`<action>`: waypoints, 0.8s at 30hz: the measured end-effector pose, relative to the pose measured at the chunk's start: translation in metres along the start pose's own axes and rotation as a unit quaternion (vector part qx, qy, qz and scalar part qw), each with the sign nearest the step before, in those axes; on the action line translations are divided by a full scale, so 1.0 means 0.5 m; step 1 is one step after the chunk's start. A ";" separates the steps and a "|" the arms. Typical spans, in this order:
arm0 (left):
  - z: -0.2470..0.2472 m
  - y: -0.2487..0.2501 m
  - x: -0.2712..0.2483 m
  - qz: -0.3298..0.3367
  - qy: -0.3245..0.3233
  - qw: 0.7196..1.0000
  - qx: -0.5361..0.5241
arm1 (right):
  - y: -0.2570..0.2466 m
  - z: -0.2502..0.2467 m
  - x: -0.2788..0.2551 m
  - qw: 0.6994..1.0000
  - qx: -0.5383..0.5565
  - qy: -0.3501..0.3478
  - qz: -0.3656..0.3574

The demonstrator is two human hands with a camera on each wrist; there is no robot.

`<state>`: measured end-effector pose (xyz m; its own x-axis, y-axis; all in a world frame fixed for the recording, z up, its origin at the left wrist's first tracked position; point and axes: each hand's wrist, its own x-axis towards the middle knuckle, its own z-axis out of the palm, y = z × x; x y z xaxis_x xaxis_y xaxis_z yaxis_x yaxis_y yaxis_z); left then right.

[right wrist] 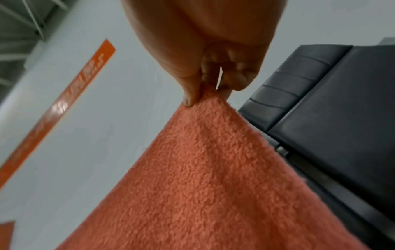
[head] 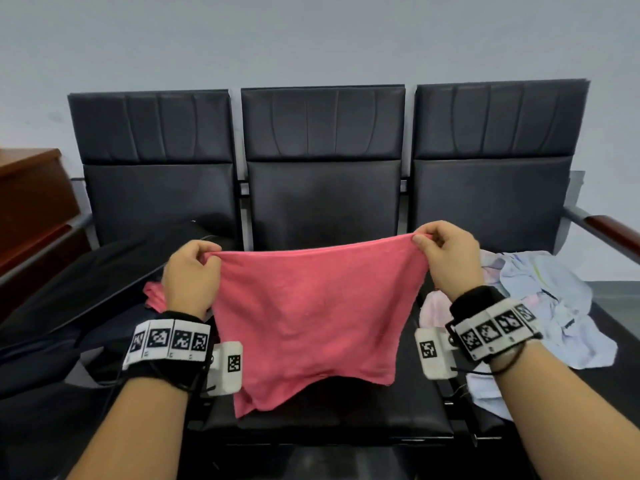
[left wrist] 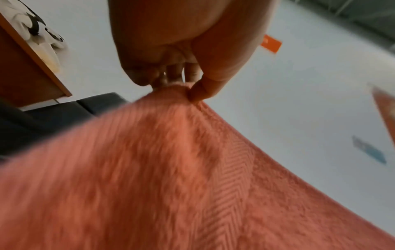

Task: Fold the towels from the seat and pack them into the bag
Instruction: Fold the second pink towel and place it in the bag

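A pink towel (head: 308, 317) hangs spread out in the air above the middle seat (head: 325, 417). My left hand (head: 194, 268) pinches its upper left corner and my right hand (head: 446, 254) pinches its upper right corner. The wrist views show the same: thumb and fingers of the left hand (left wrist: 188, 71) on the towel (left wrist: 171, 177), and the right hand (right wrist: 209, 76) nipping the terry cloth (right wrist: 213, 186). A dark bag (head: 86, 306) lies open on the left seat with a second pink towel (head: 154, 296) at its mouth. Pale towels (head: 554, 306) lie heaped on the right seat.
Three black padded seats stand in a row against a grey wall, their backrests (head: 322, 161) upright. A brown wooden cabinet (head: 31, 209) is at the far left. A wood-topped armrest (head: 609, 233) sticks out at the right end.
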<state>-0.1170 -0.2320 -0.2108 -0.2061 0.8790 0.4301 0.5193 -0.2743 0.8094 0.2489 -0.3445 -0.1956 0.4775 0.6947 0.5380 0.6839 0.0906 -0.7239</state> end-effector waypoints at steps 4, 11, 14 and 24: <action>0.026 -0.001 0.033 -0.029 -0.032 0.996 -0.078 | 0.000 0.023 0.034 0.994 0.087 -0.007 0.061; -0.011 0.040 0.057 0.094 0.027 0.981 -0.169 | -0.040 -0.013 0.032 0.975 0.220 0.041 -0.015; -0.018 0.017 0.031 0.099 0.006 0.978 -0.184 | -0.019 -0.021 -0.023 0.969 0.246 0.026 -0.011; -0.009 -0.139 -0.072 -0.009 -0.166 0.984 -0.059 | 0.119 -0.014 -0.191 0.986 0.108 -0.107 0.066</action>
<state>-0.1497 -0.2464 -0.2807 0.0782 0.9579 0.2762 0.4135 -0.2832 0.8653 0.2479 -0.4104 -0.2871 0.4110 0.8431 0.3467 0.4787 0.1241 -0.8691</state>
